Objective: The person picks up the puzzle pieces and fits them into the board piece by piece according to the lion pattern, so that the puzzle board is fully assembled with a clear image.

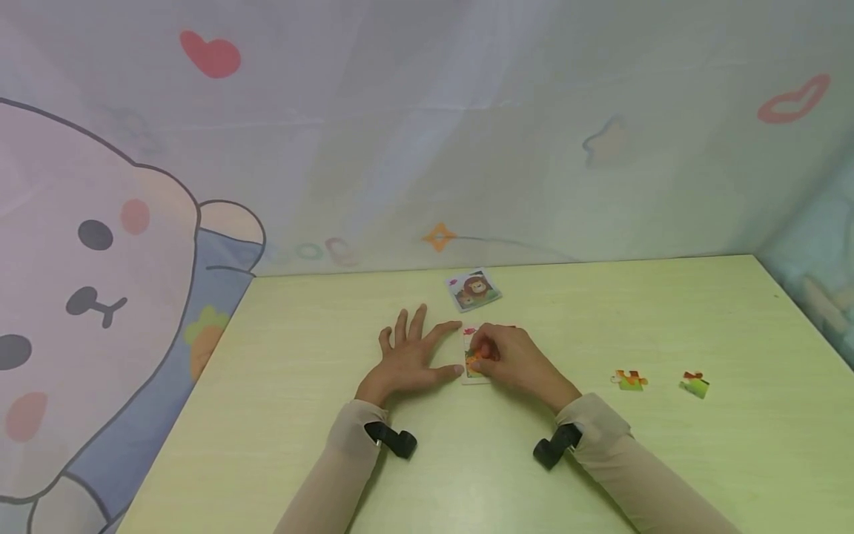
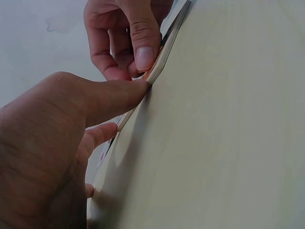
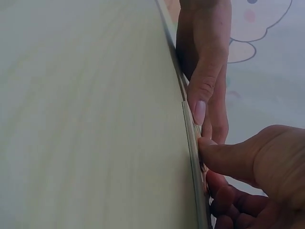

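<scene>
A small jigsaw puzzle (image 1: 470, 376) with an orange animal picture and a pale border lies flat on the table, partly covered by the right hand. My left hand (image 1: 408, 361) has its fingers spread, with thumb tip and forefinger at the puzzle's left edge. Over the puzzle, my right hand (image 1: 519, 363) is curled, thumb and fingertips pinching what looks like a puzzle piece, mostly hidden. In the left wrist view a bit of orange shows under the right thumb (image 2: 145, 57). The right wrist view shows the left thumb (image 3: 200, 110) against the puzzle edge.
Two loose puzzle pieces, one (image 1: 630, 380) nearer and another (image 1: 695, 385) farther out, lie to the right. Behind the hands is a square lion picture (image 1: 475, 289). A printed cloth (image 1: 400, 148) hangs along the back of the pale table (image 1: 467, 475).
</scene>
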The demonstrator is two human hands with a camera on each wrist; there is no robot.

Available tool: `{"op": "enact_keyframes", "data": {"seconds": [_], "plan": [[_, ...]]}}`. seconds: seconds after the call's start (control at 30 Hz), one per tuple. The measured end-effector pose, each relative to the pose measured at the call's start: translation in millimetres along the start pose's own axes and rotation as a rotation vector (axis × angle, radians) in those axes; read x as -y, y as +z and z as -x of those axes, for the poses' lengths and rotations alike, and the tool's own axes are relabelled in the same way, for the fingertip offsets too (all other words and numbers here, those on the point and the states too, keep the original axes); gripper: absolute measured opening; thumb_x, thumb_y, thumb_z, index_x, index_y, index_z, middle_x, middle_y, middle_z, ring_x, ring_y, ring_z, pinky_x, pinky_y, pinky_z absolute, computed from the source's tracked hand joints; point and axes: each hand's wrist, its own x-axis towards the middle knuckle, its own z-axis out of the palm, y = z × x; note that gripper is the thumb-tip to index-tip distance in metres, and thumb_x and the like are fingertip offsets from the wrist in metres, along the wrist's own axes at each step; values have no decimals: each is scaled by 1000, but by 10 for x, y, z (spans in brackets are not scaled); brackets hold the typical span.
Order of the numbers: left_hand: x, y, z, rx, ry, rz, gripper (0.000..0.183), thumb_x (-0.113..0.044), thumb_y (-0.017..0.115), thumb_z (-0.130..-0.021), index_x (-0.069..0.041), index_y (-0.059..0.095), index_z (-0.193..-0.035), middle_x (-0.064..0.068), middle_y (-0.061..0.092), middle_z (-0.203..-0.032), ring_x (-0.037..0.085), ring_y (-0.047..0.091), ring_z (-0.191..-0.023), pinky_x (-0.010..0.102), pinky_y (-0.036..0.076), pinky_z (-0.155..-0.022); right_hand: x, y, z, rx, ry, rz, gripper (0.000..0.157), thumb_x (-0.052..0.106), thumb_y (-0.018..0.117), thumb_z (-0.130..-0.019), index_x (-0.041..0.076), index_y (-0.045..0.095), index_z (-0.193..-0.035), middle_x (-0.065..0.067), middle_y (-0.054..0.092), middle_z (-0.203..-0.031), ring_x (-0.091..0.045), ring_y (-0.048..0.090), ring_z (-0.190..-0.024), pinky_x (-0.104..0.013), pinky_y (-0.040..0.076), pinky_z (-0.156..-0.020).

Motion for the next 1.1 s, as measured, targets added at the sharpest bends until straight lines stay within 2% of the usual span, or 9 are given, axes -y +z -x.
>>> {"op": "enact_keyframes", "data": {"seconds": [0.2,0.33,0.47,0.57,0.77,0.93,1.1], "plan": [[-58,-37,45,6,5,11,78,-71,63,-94,-48,37,-163,22,0,-182,57,-8,-165,83,-1,-121,3,-19,-1,39,4,-8,25,5,78,-94,7,65,-115,-3,63,-83,-10,52,-73,-26,43,-72],[-56,-19,52,14,-7,0,78,-71,62,-94,-47,36,-164,21,0,-182,56,-10,-165,82,-2,-122,-21,-18,5,47,12,-25,25,6,79,-93,8,66,-115,-2,64,-85,-10,53,-73,-25,45,-70],[-72,-43,65,9,-14,-11,78,-69,63,-94,-46,37,-163,21,1,-182,56,-8,-165,82,-1,-122,-53,-28,-4,20,-11,-29,18,8,78,-94,8,71,-111,-1,66,-83,-9,54,-73,-24,45,-69],[-96,-74,81,18,-22,-24,77,-68,63,-95,-46,36,-164,21,1,-182,56,-8,-166,81,0,-123,-62,-42,-11,5,-12,-20,9,10,73,-99,10,75,-108,1,71,-85,-9,56,-76,-26,47,-73],[-116,-105,87,18,-26,-35,75,-68,62,-97,-47,36,-164,20,1,-182,56,-7,-166,81,2,-123,-55,-36,-26,-15,-54,36,16,6,66,-102,10,81,-101,-3,82,-100,-14,70,-91,-36,56,-87],[-93,-87,62,16,-14,-29,76,-67,63,-96,-45,37,-164,20,0,-182,56,-8,-166,81,1,-122,-42,-20,-34,-19,-94,125,18,1,66,-98,6,83,-100,-6,83,-99,-16,72,-88,-35,58,-83],[-19,-22,19,13,-9,-12,78,-69,63,-94,-47,35,-164,19,-3,-182,55,-12,-166,81,-4,-122,-31,-31,-26,-28,-96,138,19,0,66,-96,8,83,-98,-3,82,-97,-12,70,-86,-32,57,-82]]}}
